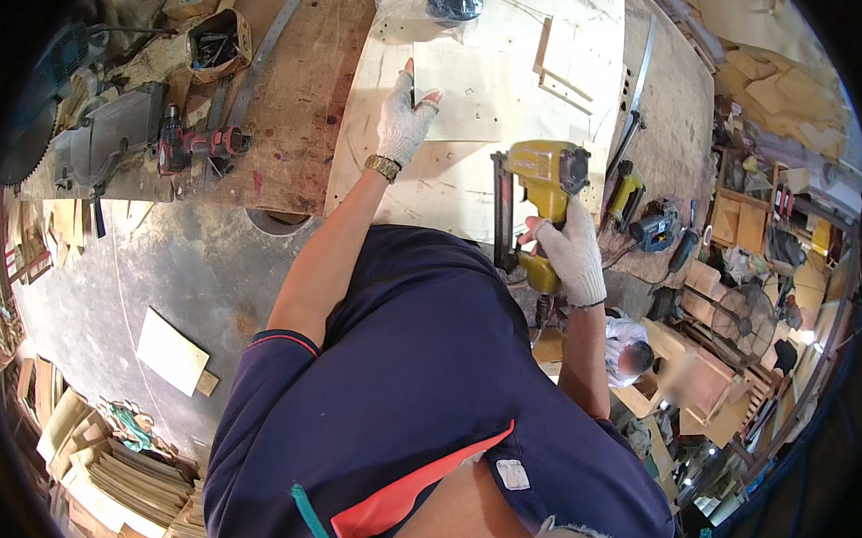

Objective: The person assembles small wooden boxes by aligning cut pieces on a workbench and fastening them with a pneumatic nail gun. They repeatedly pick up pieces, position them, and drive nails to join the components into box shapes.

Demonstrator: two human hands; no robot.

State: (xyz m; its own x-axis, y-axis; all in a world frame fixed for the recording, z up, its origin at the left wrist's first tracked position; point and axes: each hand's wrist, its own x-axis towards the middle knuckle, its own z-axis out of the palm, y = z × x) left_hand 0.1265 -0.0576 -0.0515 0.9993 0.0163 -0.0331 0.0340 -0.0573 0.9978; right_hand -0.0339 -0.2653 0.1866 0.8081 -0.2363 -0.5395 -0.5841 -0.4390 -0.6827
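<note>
fingers (547, 234) around yellow nail gun (543, 179)

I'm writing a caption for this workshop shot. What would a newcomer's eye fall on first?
Probably the yellow nail gun, held by the gloved right hand near the lower right of the large pale board. Next might come the gloved left hand, at the left edge of a smaller sheet on that board, with a watch on its wrist. The red drill on the brown bench at left also stands out.
</note>
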